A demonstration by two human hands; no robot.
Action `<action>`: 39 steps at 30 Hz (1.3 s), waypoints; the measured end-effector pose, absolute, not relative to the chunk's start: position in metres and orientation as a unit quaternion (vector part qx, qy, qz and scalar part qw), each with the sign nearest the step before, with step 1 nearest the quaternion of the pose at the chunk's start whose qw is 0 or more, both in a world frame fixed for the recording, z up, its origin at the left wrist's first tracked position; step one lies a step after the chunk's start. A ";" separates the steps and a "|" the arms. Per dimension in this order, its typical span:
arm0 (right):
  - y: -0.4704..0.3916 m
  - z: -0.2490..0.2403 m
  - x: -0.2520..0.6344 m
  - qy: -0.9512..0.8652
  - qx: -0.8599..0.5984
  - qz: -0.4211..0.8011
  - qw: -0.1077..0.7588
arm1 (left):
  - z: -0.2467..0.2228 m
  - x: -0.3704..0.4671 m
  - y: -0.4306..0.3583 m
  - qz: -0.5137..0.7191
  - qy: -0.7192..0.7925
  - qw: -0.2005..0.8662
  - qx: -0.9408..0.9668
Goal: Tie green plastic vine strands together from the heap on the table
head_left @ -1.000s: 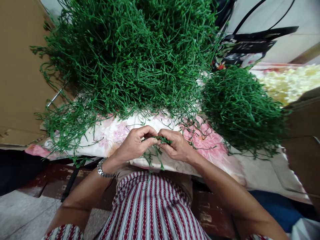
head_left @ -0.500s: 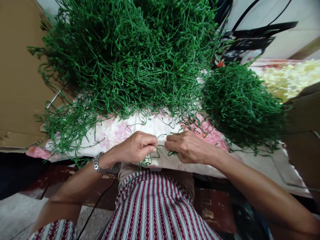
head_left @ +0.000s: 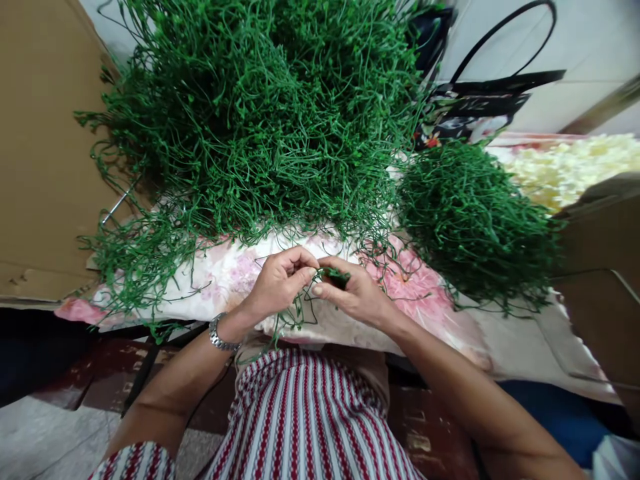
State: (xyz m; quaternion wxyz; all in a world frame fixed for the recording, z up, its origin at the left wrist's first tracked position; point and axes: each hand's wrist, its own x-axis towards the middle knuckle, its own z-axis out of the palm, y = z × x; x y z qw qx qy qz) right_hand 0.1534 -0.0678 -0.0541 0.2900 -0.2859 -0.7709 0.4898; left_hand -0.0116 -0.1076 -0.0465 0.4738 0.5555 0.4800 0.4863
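My left hand [head_left: 285, 277], with a metal watch [head_left: 223, 333] on its wrist, pinches thin green artificial stems [head_left: 295, 313] that dangle below the fingers. Fingertip to fingertip with it, my right hand [head_left: 353, 290] curls around a small bunch of green stems [head_left: 336, 275] lying against its palm. Both hands are just above the near edge of a floral cloth [head_left: 235, 267]. Beyond them rises a big heap of green plastic stems [head_left: 280, 120]. A smaller pile of stems [head_left: 475, 213] lies to the right. Exactly which stem is between the fingertips is hard to make out.
Cardboard [head_left: 45, 153] stands on the left, with a thin metal rod [head_left: 120, 200] beside it. A black floral handbag [head_left: 470, 110] sits at the back right, near pale yellow flowers [head_left: 575, 167]. Another cardboard box [head_left: 605, 267] borders the right side.
My hands have come together so the fingertips meet; they were slightly apart before. My right hand has turned, showing the bunch of stems in its palm. The camera view has shifted a little.
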 end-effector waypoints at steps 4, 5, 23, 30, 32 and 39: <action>-0.071 -0.054 0.151 -0.785 -0.296 0.461 0.290 | -0.047 -0.011 -0.112 0.487 0.484 0.448 0.572; -0.072 -0.054 0.152 -0.784 -0.293 0.465 0.289 | -0.047 -0.011 -0.112 0.483 0.485 0.451 0.573; -0.070 -0.063 0.148 -0.765 -0.227 0.522 0.303 | -0.053 0.002 -0.113 0.621 0.317 0.600 0.392; -0.071 -0.060 0.148 -0.832 -0.169 0.395 0.351 | -0.048 0.005 -0.106 0.603 0.325 0.651 0.327; -0.070 -0.059 0.149 -0.856 -0.127 0.366 0.342 | -0.049 0.003 -0.104 0.599 0.325 0.665 0.304; -0.058 -0.049 0.165 -0.815 -0.211 0.391 0.373 | -0.048 -0.009 -0.100 0.600 0.364 0.607 0.373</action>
